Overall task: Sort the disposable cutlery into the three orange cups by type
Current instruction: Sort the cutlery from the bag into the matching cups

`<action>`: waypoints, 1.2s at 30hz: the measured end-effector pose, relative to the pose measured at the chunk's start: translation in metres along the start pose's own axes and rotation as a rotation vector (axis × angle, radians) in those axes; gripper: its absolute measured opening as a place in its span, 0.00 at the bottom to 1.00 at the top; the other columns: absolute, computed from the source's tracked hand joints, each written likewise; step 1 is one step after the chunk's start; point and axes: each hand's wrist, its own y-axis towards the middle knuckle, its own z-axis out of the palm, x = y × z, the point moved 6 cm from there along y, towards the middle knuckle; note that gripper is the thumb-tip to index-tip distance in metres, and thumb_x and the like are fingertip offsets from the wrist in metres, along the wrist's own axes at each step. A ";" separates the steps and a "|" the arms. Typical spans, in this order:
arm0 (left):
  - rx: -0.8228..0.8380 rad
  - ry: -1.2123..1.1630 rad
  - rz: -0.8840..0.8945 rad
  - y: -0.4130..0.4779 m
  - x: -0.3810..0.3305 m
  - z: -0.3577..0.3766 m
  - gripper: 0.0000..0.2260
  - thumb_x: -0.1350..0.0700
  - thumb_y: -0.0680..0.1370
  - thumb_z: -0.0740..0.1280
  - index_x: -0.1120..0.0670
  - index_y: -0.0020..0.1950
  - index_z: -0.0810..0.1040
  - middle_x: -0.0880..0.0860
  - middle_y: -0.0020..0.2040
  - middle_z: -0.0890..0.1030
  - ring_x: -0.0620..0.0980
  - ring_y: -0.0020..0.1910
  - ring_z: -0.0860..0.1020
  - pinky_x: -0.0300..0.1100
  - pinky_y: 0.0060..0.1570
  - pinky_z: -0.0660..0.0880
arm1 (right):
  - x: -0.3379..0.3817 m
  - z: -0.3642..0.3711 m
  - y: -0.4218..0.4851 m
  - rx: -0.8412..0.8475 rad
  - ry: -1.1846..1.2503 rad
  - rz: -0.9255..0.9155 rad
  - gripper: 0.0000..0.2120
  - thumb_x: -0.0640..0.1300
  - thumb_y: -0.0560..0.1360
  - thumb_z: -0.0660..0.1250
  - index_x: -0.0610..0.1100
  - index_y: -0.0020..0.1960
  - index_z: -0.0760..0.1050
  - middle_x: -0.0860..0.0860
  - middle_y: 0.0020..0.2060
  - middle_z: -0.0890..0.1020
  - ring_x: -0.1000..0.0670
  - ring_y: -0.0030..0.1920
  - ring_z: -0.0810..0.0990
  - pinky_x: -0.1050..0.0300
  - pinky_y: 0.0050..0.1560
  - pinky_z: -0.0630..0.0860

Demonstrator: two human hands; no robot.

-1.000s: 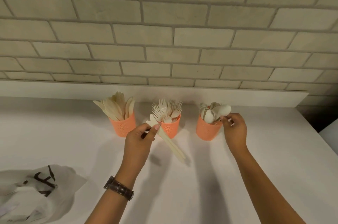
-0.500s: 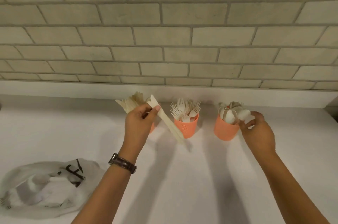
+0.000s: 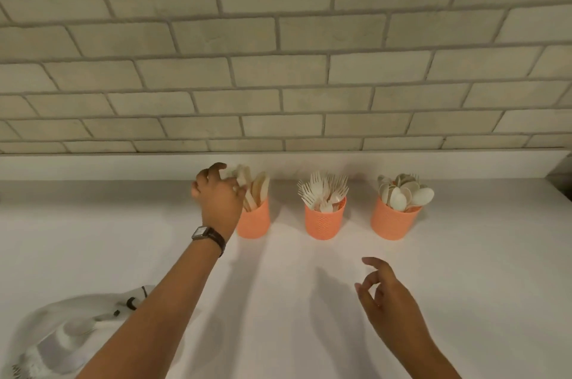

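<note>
Three orange cups stand in a row near the back of the white counter. The left cup (image 3: pixel 254 220) holds knives (image 3: pixel 258 188), the middle cup (image 3: pixel 324 222) holds forks (image 3: pixel 322 189), and the right cup (image 3: pixel 393 220) holds spoons (image 3: pixel 405 193). My left hand (image 3: pixel 218 196), with a watch on its wrist, is at the left cup's rim, its fingers in among the knives. Its back faces me, so I cannot see whether it still grips a knife. My right hand (image 3: pixel 387 295) hovers over the counter in front of the cups, fingers loosely curled and holding nothing.
A crumpled white plastic bag (image 3: pixel 65 335) with dark print lies on the counter at the front left. A brick wall (image 3: pixel 284 53) with a white ledge (image 3: pixel 123 166) rises right behind the cups. The counter's right edge (image 3: pixel 557 193) runs near the spoon cup.
My left hand carried a knife from in front of the fork cup over to the knife cup. My right hand left the spoon cup and drew back toward me.
</note>
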 end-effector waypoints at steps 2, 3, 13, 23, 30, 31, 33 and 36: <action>0.047 0.089 0.044 -0.005 0.003 0.009 0.13 0.49 0.67 0.74 0.52 0.49 0.83 0.54 0.68 0.69 0.60 0.67 0.63 0.58 0.65 0.56 | 0.006 0.011 -0.007 0.038 -0.015 -0.024 0.19 0.44 0.74 0.68 0.52 0.63 0.69 0.58 0.36 0.77 0.55 0.29 0.73 0.69 0.34 0.65; 0.051 0.094 0.048 -0.007 0.004 0.009 0.18 0.49 0.65 0.74 0.51 0.54 0.81 0.55 0.69 0.67 0.59 0.69 0.61 0.61 0.66 0.53 | 0.010 0.016 -0.009 0.051 -0.018 -0.040 0.18 0.44 0.74 0.68 0.53 0.62 0.68 0.58 0.37 0.77 0.55 0.29 0.73 0.69 0.35 0.65; -0.098 -0.212 -0.093 -0.102 0.061 -0.092 0.11 0.50 0.73 0.70 0.47 0.54 0.79 0.51 0.63 0.73 0.52 0.64 0.67 0.50 0.65 0.61 | 0.082 0.094 -0.031 0.401 0.034 -0.284 0.12 0.47 0.76 0.65 0.63 0.52 0.68 0.63 0.47 0.74 0.54 0.35 0.73 0.68 0.38 0.69; -0.198 -0.080 -0.404 -0.215 0.208 -0.171 0.03 0.54 0.73 0.71 0.47 0.45 0.81 0.51 0.63 0.73 0.55 0.63 0.67 0.47 0.60 0.65 | 0.177 0.188 -0.083 0.663 0.112 -0.494 0.11 0.48 0.77 0.62 0.65 0.50 0.68 0.63 0.51 0.72 0.53 0.45 0.74 0.67 0.43 0.72; 0.067 -0.196 -0.469 -0.205 0.283 -0.143 0.13 0.52 0.71 0.73 0.41 0.54 0.80 0.52 0.70 0.66 0.55 0.65 0.67 0.44 0.60 0.67 | 0.242 0.260 -0.106 0.636 0.178 -0.503 0.12 0.47 0.76 0.59 0.47 0.55 0.78 0.67 0.50 0.74 0.63 0.54 0.74 0.73 0.54 0.69; 0.129 -0.213 -0.438 -0.200 0.288 -0.137 0.16 0.53 0.71 0.73 0.41 0.57 0.79 0.52 0.70 0.65 0.54 0.63 0.69 0.41 0.58 0.68 | 0.247 0.274 -0.105 0.643 0.132 -0.496 0.13 0.46 0.77 0.59 0.47 0.58 0.77 0.65 0.55 0.72 0.65 0.58 0.72 0.75 0.57 0.65; 0.239 -0.234 -0.359 -0.191 0.294 -0.125 0.22 0.57 0.71 0.71 0.40 0.63 0.74 0.49 0.71 0.63 0.52 0.59 0.73 0.35 0.54 0.69 | 0.252 0.305 -0.100 0.683 -0.026 -0.485 0.16 0.43 0.79 0.59 0.47 0.67 0.71 0.61 0.65 0.67 0.63 0.66 0.66 0.81 0.61 0.54; 0.338 -0.302 -0.273 -0.181 0.296 -0.119 0.29 0.63 0.70 0.66 0.42 0.68 0.68 0.44 0.70 0.61 0.47 0.59 0.71 0.25 0.46 0.67 | 0.259 0.341 -0.085 0.690 -0.220 -0.440 0.25 0.45 0.79 0.61 0.46 0.74 0.61 0.52 0.75 0.59 0.54 0.74 0.59 0.71 0.68 0.54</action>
